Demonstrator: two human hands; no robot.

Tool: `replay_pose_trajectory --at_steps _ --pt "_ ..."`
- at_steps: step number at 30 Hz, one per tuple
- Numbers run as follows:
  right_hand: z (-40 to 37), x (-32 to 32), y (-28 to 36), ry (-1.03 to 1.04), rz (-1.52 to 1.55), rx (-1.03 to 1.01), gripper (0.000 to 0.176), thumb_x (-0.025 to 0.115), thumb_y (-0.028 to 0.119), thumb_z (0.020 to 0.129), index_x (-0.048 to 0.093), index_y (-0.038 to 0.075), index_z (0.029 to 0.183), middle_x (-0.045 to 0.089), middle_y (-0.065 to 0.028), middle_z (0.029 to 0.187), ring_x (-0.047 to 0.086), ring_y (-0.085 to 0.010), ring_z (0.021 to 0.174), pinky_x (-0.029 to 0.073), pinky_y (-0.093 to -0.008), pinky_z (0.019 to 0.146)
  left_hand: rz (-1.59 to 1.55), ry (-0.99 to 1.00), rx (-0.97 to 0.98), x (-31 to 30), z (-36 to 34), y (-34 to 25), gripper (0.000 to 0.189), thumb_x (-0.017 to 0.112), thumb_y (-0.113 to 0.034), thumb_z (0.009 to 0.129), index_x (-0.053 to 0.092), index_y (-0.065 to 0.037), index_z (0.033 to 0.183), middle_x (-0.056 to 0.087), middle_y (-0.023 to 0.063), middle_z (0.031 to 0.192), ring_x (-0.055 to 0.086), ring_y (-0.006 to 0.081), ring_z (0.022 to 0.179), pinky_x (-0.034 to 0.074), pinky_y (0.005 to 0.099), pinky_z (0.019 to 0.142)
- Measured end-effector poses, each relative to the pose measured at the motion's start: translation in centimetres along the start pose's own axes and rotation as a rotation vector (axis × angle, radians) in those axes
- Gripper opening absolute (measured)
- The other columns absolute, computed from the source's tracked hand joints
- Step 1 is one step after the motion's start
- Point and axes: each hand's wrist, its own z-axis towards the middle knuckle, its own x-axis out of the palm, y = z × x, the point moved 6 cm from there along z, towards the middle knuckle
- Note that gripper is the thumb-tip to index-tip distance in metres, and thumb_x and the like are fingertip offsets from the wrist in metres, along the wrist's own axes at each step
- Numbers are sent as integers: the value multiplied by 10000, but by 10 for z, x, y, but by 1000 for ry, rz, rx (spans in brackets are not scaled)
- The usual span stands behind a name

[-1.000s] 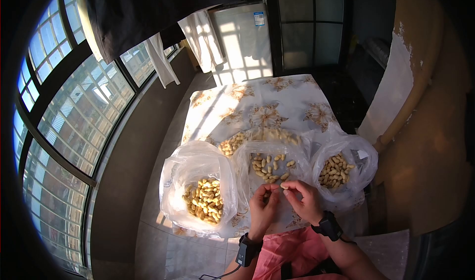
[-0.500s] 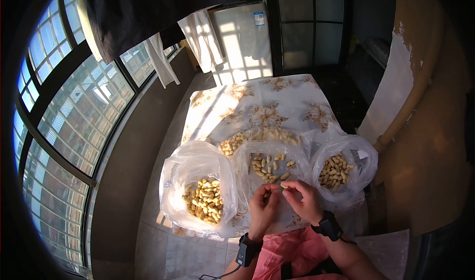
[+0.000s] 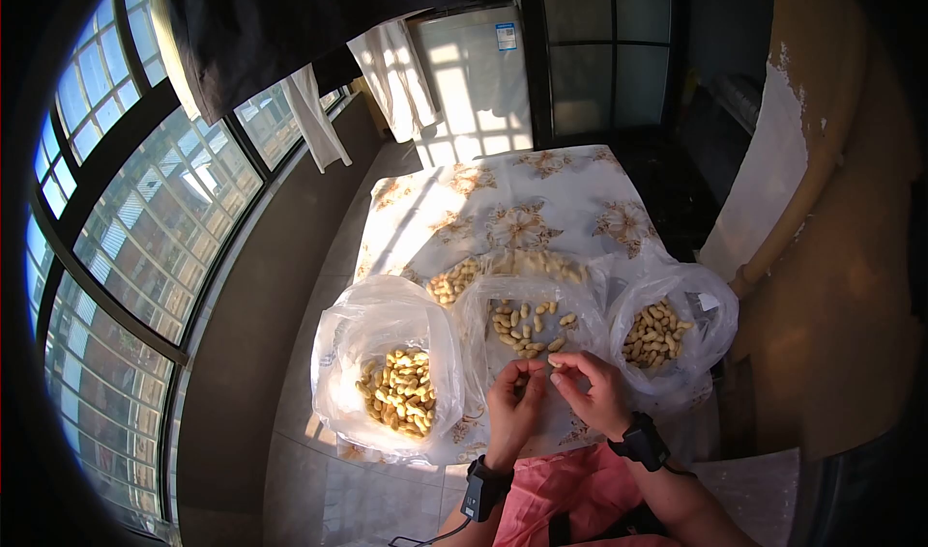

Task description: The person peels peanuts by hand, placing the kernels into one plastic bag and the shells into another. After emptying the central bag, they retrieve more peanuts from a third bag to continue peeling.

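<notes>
My left hand (image 3: 515, 402) is closed over the near edge of the middle plastic bag (image 3: 476, 320), with something brownish, perhaps a peanut, partly hidden in its curled fingers. Close beside it, my right hand (image 3: 592, 390) pinches a peanut (image 3: 555, 360) between thumb and forefinger. Beyond both hands, loose peanuts (image 3: 520, 327) lie in the middle bag. The left bag (image 3: 333, 344) holds a heap of peanuts (image 3: 398, 390), lit by the sun. In the right bag (image 3: 715, 320) is another pile of peanuts (image 3: 655, 334).
More peanuts (image 3: 454, 281) lie under clear plastic behind the middle bag. A flowered tablecloth (image 3: 522, 185) covers the table. Windows (image 3: 164, 228) line the left side, dark cloth (image 3: 300, 25) hangs above, and a pale appliance (image 3: 474, 83) stands behind the table.
</notes>
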Motion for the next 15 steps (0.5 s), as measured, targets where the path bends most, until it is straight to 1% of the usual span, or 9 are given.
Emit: replay_pose_trajectory --at_steps 15 --pt "-1 1 -3 15 0 15 276 709 46 900 668 30 1172 720 -96 965 700 -157 818 550 -280 726 15 -2 6 0 -1 0 153 620 -42 983 654 9 1123 672 11 893 600 62 752 488 220 694"
